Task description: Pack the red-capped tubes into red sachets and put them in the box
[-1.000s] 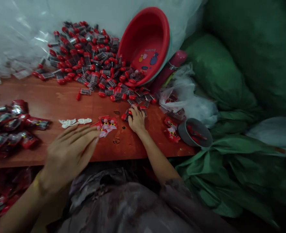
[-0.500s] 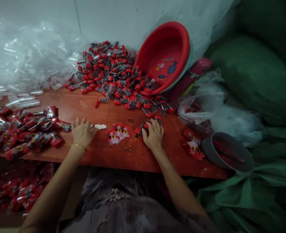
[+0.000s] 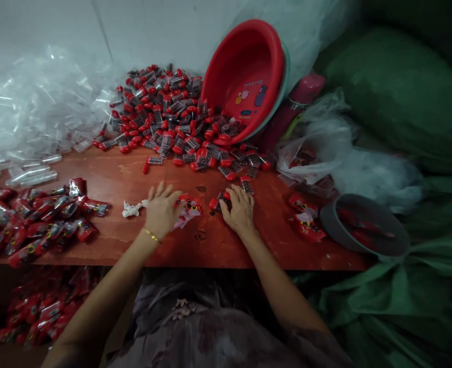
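My left hand (image 3: pixel 162 210), with a gold bracelet at its wrist, is open over the left edge of some red and pink printed cards (image 3: pixel 189 205), partly covering them. Just left of it lies a crumpled white scrap (image 3: pixel 132 208). To the right of the cards, my right hand (image 3: pixel 241 210) rests on the table with its fingers curled round a few small clear containers with red caps (image 3: pixel 218 202). How many are under the fingers is hidden. Behind both hands spreads a big heap of the same red-capped containers (image 3: pixel 164 115).
A red basin (image 3: pixel 269 56) leans behind the heap. Clear plastic tubes (image 3: pixel 32 176) are piled at the left, above filled red packets (image 3: pixel 45 220). At the right, a grey bowl (image 3: pixel 327 222) stands beside printed red pieces (image 3: pixel 308 225) and plastic bags (image 3: pixel 379 176).
My left hand has moved right, from the white scrap to the printed cards. My right hand stays at the red-capped containers. The whole view has shifted slightly.
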{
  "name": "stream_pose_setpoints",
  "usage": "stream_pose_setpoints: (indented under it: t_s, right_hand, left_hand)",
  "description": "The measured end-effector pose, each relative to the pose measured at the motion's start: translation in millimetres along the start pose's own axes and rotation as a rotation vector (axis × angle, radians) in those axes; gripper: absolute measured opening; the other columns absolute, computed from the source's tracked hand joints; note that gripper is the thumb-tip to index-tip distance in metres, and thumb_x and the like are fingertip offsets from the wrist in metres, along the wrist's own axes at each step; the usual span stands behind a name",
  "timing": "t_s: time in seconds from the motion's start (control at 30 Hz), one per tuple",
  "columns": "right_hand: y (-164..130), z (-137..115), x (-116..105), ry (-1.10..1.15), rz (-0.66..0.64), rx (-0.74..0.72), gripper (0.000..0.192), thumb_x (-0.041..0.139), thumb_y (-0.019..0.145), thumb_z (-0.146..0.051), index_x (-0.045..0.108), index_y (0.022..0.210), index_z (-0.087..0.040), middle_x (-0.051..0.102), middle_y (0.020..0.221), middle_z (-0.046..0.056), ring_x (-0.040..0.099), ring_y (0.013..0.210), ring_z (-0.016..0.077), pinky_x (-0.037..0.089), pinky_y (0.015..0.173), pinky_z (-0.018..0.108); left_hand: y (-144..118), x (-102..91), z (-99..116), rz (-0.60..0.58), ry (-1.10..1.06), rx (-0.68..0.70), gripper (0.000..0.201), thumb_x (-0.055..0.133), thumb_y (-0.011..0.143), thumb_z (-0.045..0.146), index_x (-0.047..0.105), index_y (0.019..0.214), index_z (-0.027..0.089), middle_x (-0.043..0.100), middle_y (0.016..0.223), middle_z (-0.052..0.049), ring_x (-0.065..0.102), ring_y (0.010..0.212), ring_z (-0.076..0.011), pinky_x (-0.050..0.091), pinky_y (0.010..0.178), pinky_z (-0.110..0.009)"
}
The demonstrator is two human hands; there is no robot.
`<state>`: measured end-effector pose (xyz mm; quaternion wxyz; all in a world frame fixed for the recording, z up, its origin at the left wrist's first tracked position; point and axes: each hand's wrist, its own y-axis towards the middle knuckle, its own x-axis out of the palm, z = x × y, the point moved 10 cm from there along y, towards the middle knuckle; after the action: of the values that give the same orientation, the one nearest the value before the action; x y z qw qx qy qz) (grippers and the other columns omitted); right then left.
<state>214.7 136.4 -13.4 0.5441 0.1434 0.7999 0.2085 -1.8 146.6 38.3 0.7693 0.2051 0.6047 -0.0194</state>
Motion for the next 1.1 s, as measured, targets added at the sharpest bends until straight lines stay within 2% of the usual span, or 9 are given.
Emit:
stream_pose_setpoints:
  t_s: [0.1, 0.17, 0.27, 0.47, 0.6, 0.7, 0.8, 0.97, 1.1]
  right_hand:
    - [-1, 0, -2, 0.002, 0.013, 0.002, 0.039, 0.047, 0.087, -0.035, 0.056, 0.118, -0.013, 0.056, 0.128, 0.016, 0.046, 0.120, 0.0293, 0.031, 0.099, 0.044]
    - [-1, 0, -2, 0.007, 0.025, 0.005, 0.038, 0.047, 0.087, -0.034, 0.057, 0.118, -0.014, 0.057, 0.128, 0.016, 0.047, 0.119, 0.0290, 0.032, 0.099, 0.044]
    - [1, 1, -4, 0.018, 0.045, -0.001, 0.036, 0.047, 0.087, -0.034, 0.057, 0.116, -0.014, 0.058, 0.126, 0.015, 0.047, 0.118, 0.0283, 0.032, 0.098, 0.043]
    - [-5, -22, -35, 0.090, 0.170, -0.079, 0.034, 0.048, 0.087, -0.037, 0.061, 0.110, -0.016, 0.060, 0.123, 0.015, 0.049, 0.117, 0.0272, 0.030, 0.099, 0.043]
    - [-8, -58, -34, 0.385, 0.043, 0.005, 0.038, 0.050, 0.086, -0.044, 0.061, 0.108, -0.016, 0.069, 0.099, 0.010, 0.059, 0.093, 0.0230, 0.040, 0.086, 0.036]
    - [-9, -74, -11, 0.688, -0.110, 0.211, 0.037, 0.043, 0.089, -0.047, 0.064, 0.084, -0.017, 0.065, 0.071, 0.003, 0.057, 0.065, 0.0156, 0.042, 0.062, 0.026]
    - [-9, -80, -4, 0.826, -0.109, 0.291, 0.041, 0.040, 0.090, -0.044, 0.053, 0.060, -0.019, 0.049, 0.052, -0.003, 0.045, 0.050, 0.0108, 0.034, 0.050, 0.022]
    - [-21, -84, -17, 0.640, 0.002, 0.215, 0.037, 0.041, 0.090, -0.035, 0.044, 0.057, -0.021, 0.046, 0.051, -0.003, 0.042, 0.050, 0.0102, 0.031, 0.052, 0.022]
    - [-35, -99, -15, 0.563, -0.012, 0.114, 0.035, 0.038, 0.093, -0.031, 0.048, 0.061, -0.021, 0.052, 0.057, -0.001, 0.047, 0.057, 0.0125, 0.035, 0.057, 0.024]
  left_hand:
    - [12, 36.4, 29, -0.109, -0.047, 0.110, 0.030, 0.063, 0.078, 0.038, 0.068, 0.105, 0.027, 0.058, 0.130, -0.010, 0.040, 0.130, -0.0352, 0.030, 0.105, -0.057]
    - [12, 54.6, 32, -0.147, -0.048, 0.121, 0.023, 0.061, 0.079, 0.034, 0.071, 0.100, 0.028, 0.059, 0.129, -0.009, 0.040, 0.130, -0.0355, 0.029, 0.104, -0.060]
    - [7, 61.2, 27, -0.120, -0.047, 0.107, 0.023, 0.055, 0.084, 0.028, 0.072, 0.099, 0.029, 0.060, 0.127, -0.008, 0.039, 0.132, -0.0341, 0.026, 0.106, -0.060]
    - [-5, 24.2, 15, 0.064, -0.104, -0.043, 0.031, 0.050, 0.088, 0.035, 0.068, 0.110, 0.027, 0.058, 0.129, -0.011, 0.041, 0.130, -0.0341, 0.027, 0.107, -0.057]
    - [-11, -5.8, 26, 0.161, -0.153, -0.037, 0.030, 0.051, 0.087, 0.034, 0.068, 0.111, 0.028, 0.057, 0.131, -0.010, 0.040, 0.131, -0.0343, 0.023, 0.108, -0.057]
    - [-19, -19.3, 32, 0.201, -0.281, -0.038, 0.031, 0.054, 0.085, 0.031, 0.067, 0.113, 0.027, 0.055, 0.134, -0.009, 0.034, 0.135, -0.0326, 0.016, 0.112, -0.056]
    - [-32, -15.9, 14, 0.220, -0.607, -0.249, 0.043, 0.062, 0.079, 0.037, 0.062, 0.120, 0.022, 0.057, 0.132, -0.012, 0.042, 0.130, -0.0313, 0.023, 0.110, -0.052]
    - [-66, 46.6, 9, -0.061, -1.487, -0.748, 0.045, 0.076, 0.059, 0.048, 0.071, 0.087, 0.013, 0.073, 0.089, -0.009, 0.067, 0.079, -0.0202, 0.052, 0.077, -0.032]
    - [-89, 61.8, 14, -0.075, -1.752, -1.034, 0.043, 0.087, 0.042, 0.036, 0.068, 0.074, 0.014, 0.070, 0.070, -0.003, 0.062, 0.059, -0.0117, 0.049, 0.059, -0.022]
